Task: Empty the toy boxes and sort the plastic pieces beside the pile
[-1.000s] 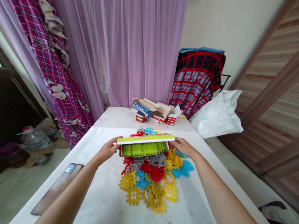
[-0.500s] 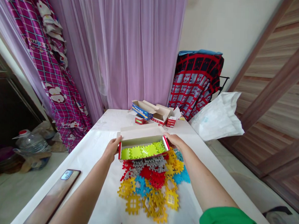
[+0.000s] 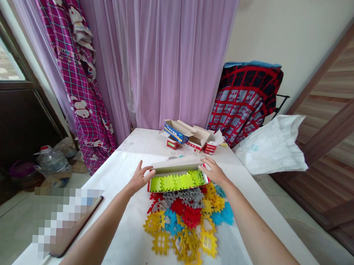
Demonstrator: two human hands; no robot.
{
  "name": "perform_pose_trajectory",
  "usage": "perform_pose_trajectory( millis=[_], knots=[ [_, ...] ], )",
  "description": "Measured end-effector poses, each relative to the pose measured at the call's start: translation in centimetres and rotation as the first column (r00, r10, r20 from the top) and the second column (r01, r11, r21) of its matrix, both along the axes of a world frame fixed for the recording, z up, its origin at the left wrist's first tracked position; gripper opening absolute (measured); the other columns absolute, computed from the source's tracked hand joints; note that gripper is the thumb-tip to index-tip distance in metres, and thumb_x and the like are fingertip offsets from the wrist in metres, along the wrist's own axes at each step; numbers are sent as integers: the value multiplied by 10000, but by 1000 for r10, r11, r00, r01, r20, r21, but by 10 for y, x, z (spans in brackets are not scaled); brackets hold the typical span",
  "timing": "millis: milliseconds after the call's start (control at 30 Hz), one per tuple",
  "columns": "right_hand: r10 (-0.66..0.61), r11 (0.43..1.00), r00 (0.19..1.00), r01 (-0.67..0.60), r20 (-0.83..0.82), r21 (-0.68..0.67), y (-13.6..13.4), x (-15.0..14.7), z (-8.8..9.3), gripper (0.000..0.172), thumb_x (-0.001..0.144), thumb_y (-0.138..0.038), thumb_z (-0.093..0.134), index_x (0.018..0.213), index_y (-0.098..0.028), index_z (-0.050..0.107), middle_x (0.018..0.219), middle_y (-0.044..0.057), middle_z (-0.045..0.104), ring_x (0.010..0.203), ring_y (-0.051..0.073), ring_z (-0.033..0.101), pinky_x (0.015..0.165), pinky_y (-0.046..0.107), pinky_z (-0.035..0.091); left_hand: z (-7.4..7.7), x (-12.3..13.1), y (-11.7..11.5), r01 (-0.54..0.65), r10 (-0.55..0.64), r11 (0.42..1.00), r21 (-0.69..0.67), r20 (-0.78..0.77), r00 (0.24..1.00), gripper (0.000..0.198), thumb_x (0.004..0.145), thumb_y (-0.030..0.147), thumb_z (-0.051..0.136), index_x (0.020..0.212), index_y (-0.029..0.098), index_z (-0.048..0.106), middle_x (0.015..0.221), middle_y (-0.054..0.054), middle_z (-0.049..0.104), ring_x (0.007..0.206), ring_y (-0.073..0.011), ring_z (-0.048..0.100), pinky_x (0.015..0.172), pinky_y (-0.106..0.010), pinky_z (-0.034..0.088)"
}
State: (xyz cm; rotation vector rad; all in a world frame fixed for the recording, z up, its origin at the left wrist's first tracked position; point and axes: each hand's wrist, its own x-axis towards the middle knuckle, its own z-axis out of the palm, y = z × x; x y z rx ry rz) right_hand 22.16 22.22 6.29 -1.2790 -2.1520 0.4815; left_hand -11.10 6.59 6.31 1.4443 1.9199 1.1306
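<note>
I hold a long cardboard box [image 3: 175,168] tipped on its side above the white table [image 3: 122,239], its opening facing me. Lime-green puzzle tiles [image 3: 176,181] line its inside. My left hand [image 3: 140,177] grips the box's left end and my right hand [image 3: 213,172] grips its right end, fingers curled on the edges. Just below the box lies a heap of interlocking plastic tiles [image 3: 187,223] in yellow, red, blue and grey, spread toward me.
Several small opened cartons [image 3: 191,137] sit at the table's far end. A phone [image 3: 73,225], partly blurred, lies at the near left edge. A white plastic bag [image 3: 270,150] hangs off the right side. Curtains and a red patterned cloth stand behind.
The box has been tilted back and lowered toward the table, showing more of its pale back wall, then flattening. Both hands kept hold of its ends. The view shifted left.
</note>
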Motion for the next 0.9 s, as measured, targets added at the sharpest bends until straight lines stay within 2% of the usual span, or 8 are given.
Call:
perform_pose_trajectory(
  millis=[67, 133, 267, 400, 533, 633, 733, 900],
  knots=[
    [52, 999, 997, -52, 53, -11, 0, 6, 1, 415, 759, -423, 604, 1122, -233, 670, 1337, 104, 561, 1261, 294, 498, 984, 445, 465, 1, -5, -8, 138, -139, 989, -52, -17, 990, 646, 717, 679, 591, 1133, 189, 656, 1537, -144, 362, 1432, -344, 294, 1103, -473, 358],
    [64, 998, 993, -61, 98, -36, -1, 7, 3, 323, 780, -387, 571, 1048, -247, 687, 1153, 72, 669, 1103, 266, 596, 880, 387, 503, 1, -6, -12, 222, -219, 973, -63, 55, 974, 638, 722, 682, 578, 1138, 203, 645, 1406, -130, 538, 1323, -320, 465, 1062, -453, 410],
    [-33, 995, 985, 48, 169, -90, -5, -2, 11, 258, 805, -394, 512, 865, -223, 695, 777, 22, 691, 789, 215, 632, 740, 309, 482, -1, 0, -8, 163, -147, 985, -62, 203, 968, 565, 713, 672, 570, 1003, 193, 649, 1043, -66, 718, 1089, -287, 618, 956, -432, 486],
    [-8, 960, 1000, 7, -4, -281, -13, -6, 18, 296, 792, -438, 540, 877, -191, 680, 837, 30, 702, 853, 225, 635, 740, 301, 490, 0, 6, -5, 138, -80, 975, -176, 301, 950, 536, 781, 649, 504, 1095, 224, 587, 1109, -62, 688, 1085, -261, 620, 809, -388, 548],
    [-21, 740, 979, -122, -203, -662, -25, 0, 27, 469, 851, -571, 502, 1179, -246, 586, 1092, 53, 692, 954, 240, 653, 700, 330, 534, 10, 10, -12, 194, -55, 935, -298, 418, 907, 538, 817, 638, 502, 1198, 259, 492, 1264, -93, 610, 1171, -250, 576, 739, -342, 570],
    [-49, 639, 957, -191, -287, -745, -32, 4, 34, 537, 897, -619, 413, 1313, -287, 487, 1196, 68, 654, 977, 236, 657, 675, 338, 549, 15, 16, -17, 210, -40, 927, -311, 474, 880, 588, 816, 668, 498, 1224, 250, 430, 1281, -123, 591, 1176, -261, 573, 734, -356, 580],
    [-66, 679, 944, -195, -323, -708, -33, 6, 37, 529, 916, -611, 369, 1299, -279, 520, 1209, 76, 646, 951, 225, 658, 677, 326, 546, 13, 22, -17, 194, -70, 946, -258, 423, 903, 645, 815, 684, 479, 1274, 241, 378, 1161, -107, 647, 1077, -247, 628, 794, -378, 562],
    [-124, 846, 855, -174, -504, -504, -34, 6, 32, 444, 848, -590, 502, 1127, -281, 654, 1328, 14, 587, 1111, 239, 583, 755, 317, 533, 10, 27, -5, 112, -115, 993, 38, 82, 990, 681, 786, 634, 520, 1289, 189, 409, 980, -64, 677, 943, -242, 663, 897, -419, 506]
  ],
)
